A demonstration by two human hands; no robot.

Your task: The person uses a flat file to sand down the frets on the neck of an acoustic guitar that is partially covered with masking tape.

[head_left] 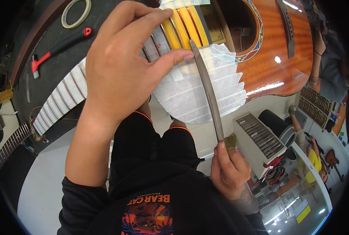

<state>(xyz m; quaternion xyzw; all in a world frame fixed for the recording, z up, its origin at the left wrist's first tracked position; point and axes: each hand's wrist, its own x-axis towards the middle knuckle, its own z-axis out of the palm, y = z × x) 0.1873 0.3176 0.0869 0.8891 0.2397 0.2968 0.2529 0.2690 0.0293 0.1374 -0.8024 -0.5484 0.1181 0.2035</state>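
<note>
The dull grey file, long, narrow and tapering, ran from four o'clock up toward twelve, its tip at the yellow-taped fretboard of a glossy orange-brown guitar. The right hand gripped its lower end; the left hand, at ten o'clock, arched loosely open, thumb spread.

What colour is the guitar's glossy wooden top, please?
The glossy wooden top is orange-brown, showing best in the head view.
</note>
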